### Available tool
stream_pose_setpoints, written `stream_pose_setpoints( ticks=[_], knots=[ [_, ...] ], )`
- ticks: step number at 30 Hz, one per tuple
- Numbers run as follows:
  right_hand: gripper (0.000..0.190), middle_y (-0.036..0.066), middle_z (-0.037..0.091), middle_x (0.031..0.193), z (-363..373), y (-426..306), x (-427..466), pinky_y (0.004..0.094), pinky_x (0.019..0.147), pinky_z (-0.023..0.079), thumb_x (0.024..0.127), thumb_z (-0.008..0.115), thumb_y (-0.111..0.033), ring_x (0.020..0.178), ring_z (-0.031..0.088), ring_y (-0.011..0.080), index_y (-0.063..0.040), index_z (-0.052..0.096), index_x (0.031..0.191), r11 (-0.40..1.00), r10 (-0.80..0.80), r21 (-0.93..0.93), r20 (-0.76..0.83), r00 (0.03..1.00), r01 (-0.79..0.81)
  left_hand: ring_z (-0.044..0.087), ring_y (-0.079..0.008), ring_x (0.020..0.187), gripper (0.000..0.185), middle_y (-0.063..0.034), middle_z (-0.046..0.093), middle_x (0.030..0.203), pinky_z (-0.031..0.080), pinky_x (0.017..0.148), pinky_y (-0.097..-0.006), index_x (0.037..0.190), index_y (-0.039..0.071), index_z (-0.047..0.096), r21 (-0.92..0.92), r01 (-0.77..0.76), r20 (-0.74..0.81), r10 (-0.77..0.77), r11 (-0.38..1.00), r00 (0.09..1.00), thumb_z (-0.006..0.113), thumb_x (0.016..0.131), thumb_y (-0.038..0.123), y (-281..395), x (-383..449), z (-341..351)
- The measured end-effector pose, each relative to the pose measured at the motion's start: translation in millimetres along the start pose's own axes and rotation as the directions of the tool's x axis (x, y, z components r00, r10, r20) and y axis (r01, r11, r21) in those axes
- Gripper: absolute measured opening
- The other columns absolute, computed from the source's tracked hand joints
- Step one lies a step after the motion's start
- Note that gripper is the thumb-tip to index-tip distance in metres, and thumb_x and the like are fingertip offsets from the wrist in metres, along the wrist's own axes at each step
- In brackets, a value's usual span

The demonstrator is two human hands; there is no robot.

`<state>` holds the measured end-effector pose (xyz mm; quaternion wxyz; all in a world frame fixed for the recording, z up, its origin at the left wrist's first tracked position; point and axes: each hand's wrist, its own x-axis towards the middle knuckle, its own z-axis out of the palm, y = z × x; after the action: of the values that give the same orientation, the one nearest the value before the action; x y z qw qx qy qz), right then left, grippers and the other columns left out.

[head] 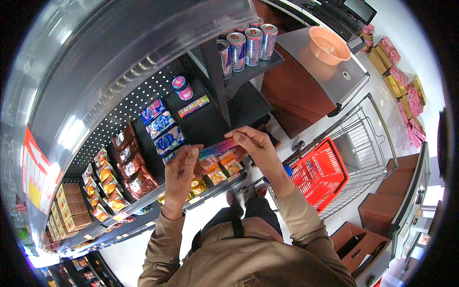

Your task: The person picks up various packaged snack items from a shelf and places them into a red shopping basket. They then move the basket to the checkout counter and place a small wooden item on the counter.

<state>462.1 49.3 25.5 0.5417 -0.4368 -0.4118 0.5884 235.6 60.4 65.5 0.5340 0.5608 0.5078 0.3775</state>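
Note:
A narrow, shiny candy pack (218, 148), blue at one end and pink-red at the other, is stretched level between my two hands. My left hand (183, 170) pinches the blue end with thumb and fingers. At the pink end, my right hand (257, 143) grips it the same way. Beyond the pack, on a black shelf, lie a row of blue packets (169, 141), a similar slim rainbow-coloured pack (194, 106) and a pink-and-blue jar (183, 88). Below my hands, yellow-orange packets (216, 174) line a lower shelf, partly hidden by the left hand.
Brown packets (138, 181), snack bags (111, 186) and small boxes (73, 211) fill the shelf leftward. Energy drink cans (237, 52) stand on an upper side shelf. To the right are a metal cart (371, 147) holding a red basket (324, 179), and a counter (292, 45) with a peach-coloured basin (330, 46).

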Motion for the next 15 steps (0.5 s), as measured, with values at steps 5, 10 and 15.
stream_pose_setpoints(
  ticks=[5, 10, 15],
  knots=[
    [0.029, 0.002, 0.072, 0.093, -4.5, 6.9, 13.1, 0.0217, 0.066, 0.055, 0.106, 0.060, -0.030, 0.072, 0.067, 0.0063, -0.004, 0.072, 0.113, 0.999, 0.018, 0.028, 0.019, 1.000, -0.019, 0.066, -0.0113, 0.075, 0.025, -0.0056, 0.071, 0.089, 0.051, 0.066, -0.0237, 0.121, 0.002, 0.069, 0.172, -0.162, 0.005, 0.164, 0.972, 0.986, 0.068, 0.100, 0.014, -2.1, 3.2, -1.0],
    [0.027, 0.003, 0.071, 0.094, -3.2, 17.6, 28.5, 0.0216, 0.063, 0.056, 0.104, 0.064, -0.025, 0.073, 0.067, 0.0073, -0.003, 0.069, 0.119, 1.000, -0.012, 0.020, -0.011, 1.000, 0.012, 0.065, -0.0171, 0.080, 0.032, -0.0086, 0.069, 0.097, 0.051, 0.072, -0.0297, 0.118, 0.007, 0.070, 0.520, -0.341, 0.036, 0.378, 0.784, 0.925, 0.077, 0.088, 0.004, 1.4, 14.8, -0.6],
    [0.026, 0.002, 0.070, 0.095, -7.8, 16.4, 49.2, 0.0219, 0.064, 0.054, 0.103, 0.066, -0.021, 0.075, 0.066, 0.0071, -0.005, 0.068, 0.123, 0.997, 0.011, -0.081, 0.065, 0.998, -0.006, 0.064, -0.0280, 0.086, 0.030, -0.0123, 0.067, 0.098, 0.051, 0.077, -0.0377, 0.112, 0.007, 0.071, 0.742, -0.353, 0.087, 0.440, 0.570, 0.894, 0.078, 0.084, 0.007, -0.4, 36.4, -8.7]
  ],
)
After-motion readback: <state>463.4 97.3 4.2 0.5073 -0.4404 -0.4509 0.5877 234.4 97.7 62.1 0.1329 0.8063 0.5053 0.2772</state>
